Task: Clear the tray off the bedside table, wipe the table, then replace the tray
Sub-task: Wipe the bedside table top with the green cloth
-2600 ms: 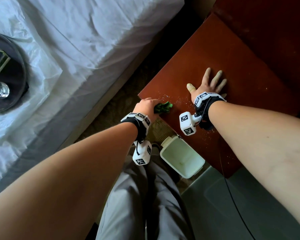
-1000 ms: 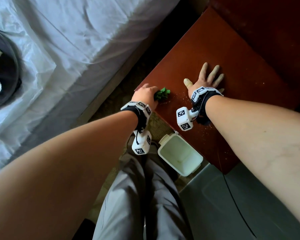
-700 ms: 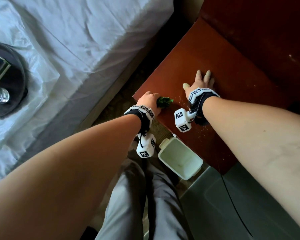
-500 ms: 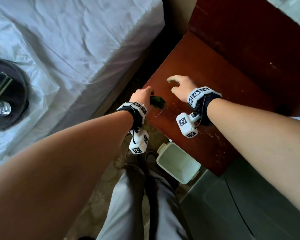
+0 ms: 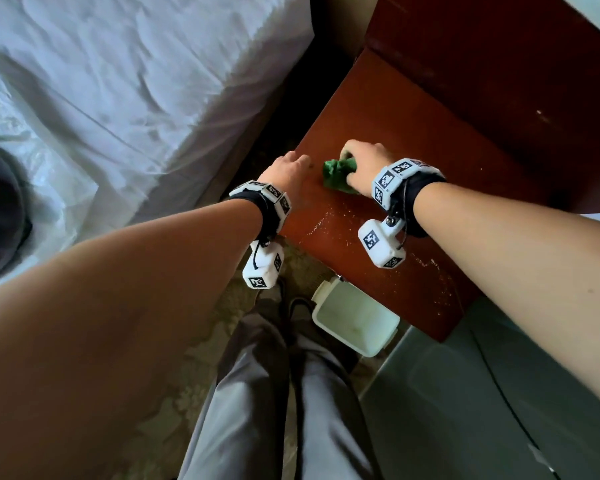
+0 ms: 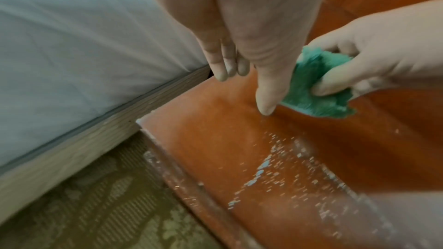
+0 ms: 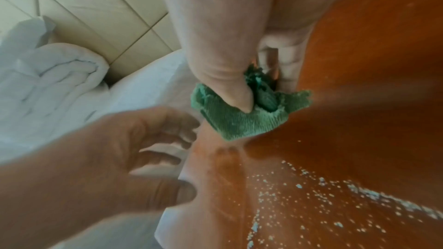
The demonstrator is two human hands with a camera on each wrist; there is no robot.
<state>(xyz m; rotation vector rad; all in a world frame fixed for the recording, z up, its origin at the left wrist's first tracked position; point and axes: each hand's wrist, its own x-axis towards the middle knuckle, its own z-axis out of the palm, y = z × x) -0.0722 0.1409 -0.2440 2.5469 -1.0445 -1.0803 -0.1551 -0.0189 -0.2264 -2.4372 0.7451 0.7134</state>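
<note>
My right hand (image 5: 355, 162) grips a crumpled green cloth (image 5: 338, 174) against the red-brown bedside table (image 5: 413, 126), near its left edge. In the right wrist view, thumb and fingers pinch the green cloth (image 7: 239, 122). My left hand (image 5: 291, 164) is just left of the cloth, empty, with relaxed fingers. Its thumb tip touches the table (image 6: 215, 139) beside the green cloth (image 6: 309, 90). White crumbs (image 5: 321, 225) lie scattered along the table's near side. The dark round tray (image 5: 4, 209) sits on the bed at the far left, partly cut off.
The white-sheeted bed (image 5: 136, 81) fills the left, with a narrow dark gap between it and the table. A white open bin (image 5: 355, 322) stands on the patterned carpet below the table's front edge. A grey surface (image 5: 465, 410) lies at lower right.
The green cloth passed from my left hand to my right. The right hand lifted off its flat rest on the table and closed on the cloth; the left hand opened.
</note>
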